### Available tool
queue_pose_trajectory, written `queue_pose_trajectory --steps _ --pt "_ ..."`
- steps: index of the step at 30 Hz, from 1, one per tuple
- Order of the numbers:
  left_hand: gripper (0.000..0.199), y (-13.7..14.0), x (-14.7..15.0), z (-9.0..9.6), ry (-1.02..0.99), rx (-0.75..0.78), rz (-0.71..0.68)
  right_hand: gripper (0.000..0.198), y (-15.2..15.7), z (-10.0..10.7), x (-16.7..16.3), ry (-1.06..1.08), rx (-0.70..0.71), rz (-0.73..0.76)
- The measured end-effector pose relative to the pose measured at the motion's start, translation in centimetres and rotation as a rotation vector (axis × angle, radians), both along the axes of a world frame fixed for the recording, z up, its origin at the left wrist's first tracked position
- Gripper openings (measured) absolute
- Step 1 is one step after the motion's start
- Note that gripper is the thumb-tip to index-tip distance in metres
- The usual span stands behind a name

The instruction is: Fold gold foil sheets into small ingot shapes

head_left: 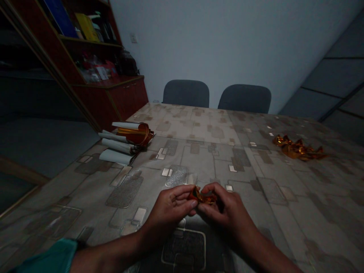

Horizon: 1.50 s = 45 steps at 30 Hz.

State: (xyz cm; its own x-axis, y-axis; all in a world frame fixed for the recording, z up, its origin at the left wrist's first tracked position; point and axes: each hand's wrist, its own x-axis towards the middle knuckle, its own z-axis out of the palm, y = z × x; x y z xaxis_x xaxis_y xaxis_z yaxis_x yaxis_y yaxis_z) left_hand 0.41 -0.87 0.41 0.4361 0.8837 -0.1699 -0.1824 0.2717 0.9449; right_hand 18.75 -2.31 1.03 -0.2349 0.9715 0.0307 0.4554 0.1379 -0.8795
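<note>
I have the foil piece (209,199) between both hands over the near part of the bench (153,182); I cannot tell whether it touches the surface. My left grip (174,204) pinches its left end between thumb and fingers, and my right grip (226,206) has thumb and fingers bent around the other end. The piece looks only part-shaped to me, raised at the left and crumpled toward the right. Well apart on my right sits a cluster of shiny pieces (300,149), which I take to be done, though I can't count them reliably. On my left lie curled sheets (115,156), pale and orange-gold, which I judge to be unworked stock, so a good deal seems left. I can read no brand or label anywhere; the blue item (58,17) and yellow item (87,26) on the shelves (93,41) show no legible lettering.
</note>
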Motion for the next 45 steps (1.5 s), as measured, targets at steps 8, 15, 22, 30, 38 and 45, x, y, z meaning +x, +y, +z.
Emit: queue_pose_trajectory --steps 8,15,22,30,38,45 --pt "0.025 -0.1 -0.4 -0.2 0.003 0.013 0.009 0.024 -0.3 1.0 0.3 0.101 -0.122 0.026" --pt "0.016 -0.1 -0.3 0.3 0.069 0.058 -0.017 0.011 -0.1 1.3 0.7 0.008 -0.044 0.016" --pt "0.021 0.0 -0.9 0.5 0.193 0.267 -0.02 0.014 -0.1 1.2 0.6 -0.022 0.036 0.0" --pt "0.02 0.1 -0.7 -0.2 0.029 0.189 0.055 0.004 -0.3 1.1 0.8 -0.005 0.077 0.022" --pt "0.04 0.2 -0.4 -0.1 0.006 -0.007 0.057 0.006 -0.3 0.7 0.4 -0.066 0.213 -0.031" --pt "0.048 0.6 -0.2 -0.4 0.007 -0.073 0.086 0.008 -0.4 1.0 0.1 -0.063 0.145 -0.065"
